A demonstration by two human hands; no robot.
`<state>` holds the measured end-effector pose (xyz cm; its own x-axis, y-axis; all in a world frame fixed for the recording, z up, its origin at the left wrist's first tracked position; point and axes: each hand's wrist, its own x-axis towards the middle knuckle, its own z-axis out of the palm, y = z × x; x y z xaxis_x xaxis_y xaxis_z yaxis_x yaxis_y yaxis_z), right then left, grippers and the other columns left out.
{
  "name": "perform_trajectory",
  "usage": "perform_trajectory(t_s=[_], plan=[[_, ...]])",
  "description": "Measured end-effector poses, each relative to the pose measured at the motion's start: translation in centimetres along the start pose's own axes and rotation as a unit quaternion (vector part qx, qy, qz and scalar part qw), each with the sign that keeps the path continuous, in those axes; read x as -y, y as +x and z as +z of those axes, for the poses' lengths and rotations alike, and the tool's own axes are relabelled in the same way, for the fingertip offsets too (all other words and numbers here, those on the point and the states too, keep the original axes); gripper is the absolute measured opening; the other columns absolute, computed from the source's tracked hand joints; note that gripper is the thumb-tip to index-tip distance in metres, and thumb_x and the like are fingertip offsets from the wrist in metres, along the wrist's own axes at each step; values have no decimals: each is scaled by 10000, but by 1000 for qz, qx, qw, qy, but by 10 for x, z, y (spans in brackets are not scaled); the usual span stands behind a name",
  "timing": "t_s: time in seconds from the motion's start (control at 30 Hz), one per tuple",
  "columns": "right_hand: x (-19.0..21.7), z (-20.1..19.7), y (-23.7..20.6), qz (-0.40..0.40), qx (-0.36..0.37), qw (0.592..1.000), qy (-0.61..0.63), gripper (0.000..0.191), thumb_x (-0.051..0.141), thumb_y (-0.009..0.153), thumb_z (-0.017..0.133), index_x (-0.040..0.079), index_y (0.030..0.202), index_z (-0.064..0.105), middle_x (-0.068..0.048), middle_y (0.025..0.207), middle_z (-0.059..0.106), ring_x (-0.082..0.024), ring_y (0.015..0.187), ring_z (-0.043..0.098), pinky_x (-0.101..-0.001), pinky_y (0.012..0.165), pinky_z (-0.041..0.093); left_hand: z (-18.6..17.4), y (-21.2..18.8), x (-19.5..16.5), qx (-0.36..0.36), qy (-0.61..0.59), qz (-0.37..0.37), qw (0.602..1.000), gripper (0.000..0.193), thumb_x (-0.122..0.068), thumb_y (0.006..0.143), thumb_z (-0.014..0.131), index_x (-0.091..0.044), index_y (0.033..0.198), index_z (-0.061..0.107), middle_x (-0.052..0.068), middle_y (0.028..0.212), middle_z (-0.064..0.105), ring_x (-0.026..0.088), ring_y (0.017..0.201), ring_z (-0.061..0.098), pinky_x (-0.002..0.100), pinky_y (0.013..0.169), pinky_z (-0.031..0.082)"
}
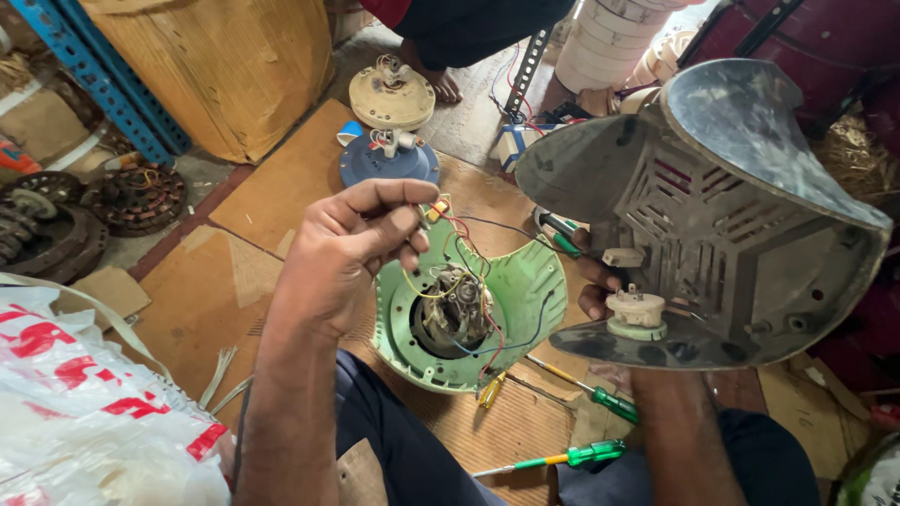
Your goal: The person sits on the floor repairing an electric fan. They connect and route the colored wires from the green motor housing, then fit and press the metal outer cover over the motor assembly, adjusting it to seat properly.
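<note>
Head view: a bundle of coloured wires point(441, 220) is pinched between the fingertips of the left hand point(352, 248), drawn up from the small motor point(457, 309) seated in the green round housing point(525, 290). A grey ribbed fan cover point(741, 215) is tilted up and gripped at its lower edge by the right hand point(595, 286), whose fingers are partly hidden, possibly closed around a green-handled screwdriver point(561, 232) too. The unit is already opened and the wiring exposed; reassembly appears undone. Two more green-handled screwdrivers point(600, 403) are seen lying on the cardboard point(281, 178) nearby.
</note>
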<state>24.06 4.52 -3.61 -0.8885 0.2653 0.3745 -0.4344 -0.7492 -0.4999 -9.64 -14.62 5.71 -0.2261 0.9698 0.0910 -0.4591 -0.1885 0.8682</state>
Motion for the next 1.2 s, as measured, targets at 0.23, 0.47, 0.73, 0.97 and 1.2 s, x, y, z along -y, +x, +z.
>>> perform_trajectory(t_s=[0.23,0.47,0.73,0.97,1.2], plan=[[15,-18,4,85,0,996,37,819,456,975,633,-68,1534,342,-166,1326,524,-294,1040,573,-585,940,476,-3,4,2,-11,22,46,999,254,46,920,659,70,1166,720,114,947,736,176,841,719,316,774,633],[1,-3,1,11,-19,1000,16,822,484,977,641,-77,1517,376,-212,1358,521,-299,1049,575,-583,897,491,0,0,-4,9,226,148,963,176,37,883,746,-7,1047,795,23,1052,656,112,936,631,262,817,531],[14,-3,9,88,3,996,31,754,468,1016,592,-57,1520,392,-149,1165,529,-292,1069,547,-586,1001,486,37,6,5,143,331,159,919,183,28,792,787,-40,961,802,23,927,734,105,858,681,266,772,556],[-10,12,6,-52,-105,993,-16,731,476,996,596,-74,1450,438,-249,1385,489,-248,942,484,-525,762,509,71,3,35,144,262,81,951,157,16,784,768,-38,931,756,40,892,711,147,810,698,326,693,560],[-36,29,11,-105,-214,971,-30,750,519,987,591,-42,1467,458,-219,1319,506,-218,911,461,-407,709,472,64,5,40,109,360,206,903,139,-40,776,818,-53,905,768,70,874,743,217,879,664,361,781,519]])
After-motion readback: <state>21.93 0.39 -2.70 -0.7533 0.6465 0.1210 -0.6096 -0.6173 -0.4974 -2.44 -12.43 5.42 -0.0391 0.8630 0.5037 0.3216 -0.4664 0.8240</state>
